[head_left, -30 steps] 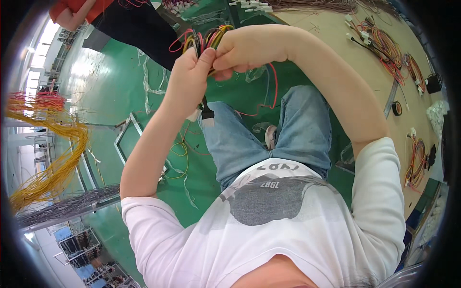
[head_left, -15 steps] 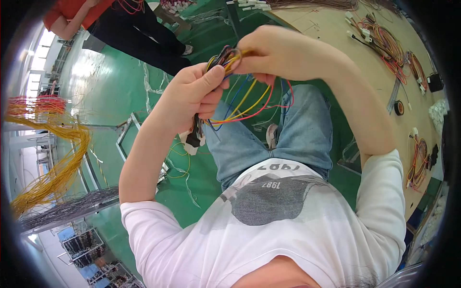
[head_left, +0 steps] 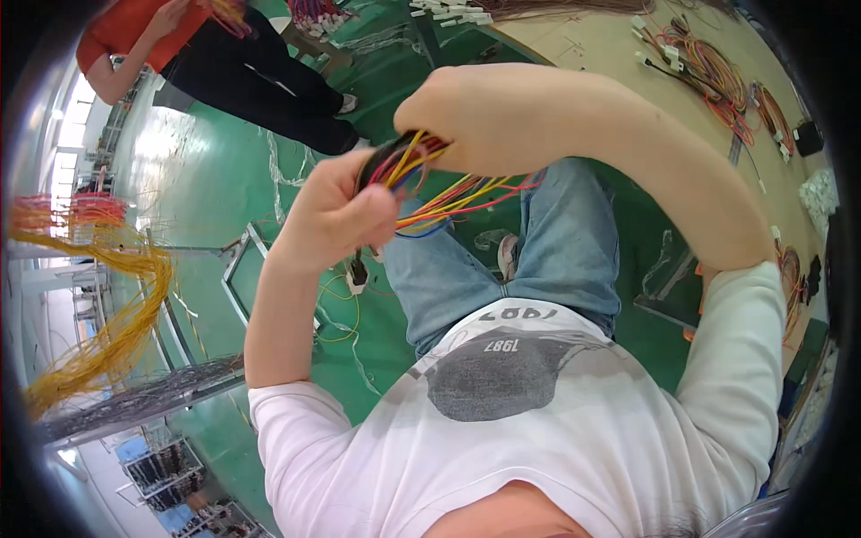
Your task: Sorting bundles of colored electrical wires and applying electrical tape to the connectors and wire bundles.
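Note:
A wire harness (head_left: 462, 199) of yellow, red, blue and black wires is looped between my two hands above my lap. My left hand (head_left: 336, 215) is closed round the coiled bundle, its thumb lying across it. Bent sharply at the wrist, my right hand (head_left: 448, 117) curls over the far side of the same wires; its fingertips are hidden beneath it. Below my left hand hangs a black and white connector (head_left: 358, 276) on the harness end.
On the table (head_left: 574, 54) at right lie coiled harnesses (head_left: 704, 67). Yellow wires (head_left: 134, 305) drape over a rack at left. A metal frame (head_left: 238, 269) stands on the green floor. Another person (head_left: 260, 72) stands at far left, holding wires.
My right hand has turned over and moved slightly left, curling round the bundle. My left hand has shifted down and left. The other person's hand and wires have moved a little.

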Tool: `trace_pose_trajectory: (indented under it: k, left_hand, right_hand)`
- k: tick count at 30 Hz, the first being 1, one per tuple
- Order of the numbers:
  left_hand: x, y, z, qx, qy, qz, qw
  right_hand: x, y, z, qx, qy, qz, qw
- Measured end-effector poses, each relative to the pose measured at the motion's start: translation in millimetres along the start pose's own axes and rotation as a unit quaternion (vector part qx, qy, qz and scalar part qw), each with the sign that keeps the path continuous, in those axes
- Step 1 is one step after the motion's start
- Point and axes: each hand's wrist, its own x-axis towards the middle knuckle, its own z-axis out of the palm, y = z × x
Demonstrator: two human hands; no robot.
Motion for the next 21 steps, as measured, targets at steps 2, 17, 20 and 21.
trace_pose_trajectory:
  k: [2, 17, 20, 21]
  left_hand:
    - [1.7, 0.7, -10.7, -0.019, -0.081, -0.032, 0.996]
    - [-0.4, 23.1, -15.9, -0.384, -0.138, 0.091, 0.909]
    - [-13.3, 30.9, -33.9, -0.381, -0.118, 0.153, 0.904]
    - [-27.8, 36.6, -39.3, -0.389, -0.074, 0.199, 0.897]
  right_hand:
    - [4.9, -10.8, -3.9, -0.041, -0.044, -0.009, 0.998]
    - [-13.2, 83.7, 84.2, 0.499, 0.079, 0.028, 0.863]
    - [-23.3, 101.7, 94.0, 0.556, 0.012, 0.044, 0.83]
    - [-26.4, 103.8, 94.3, 0.575, 0.018, 0.043, 0.817]
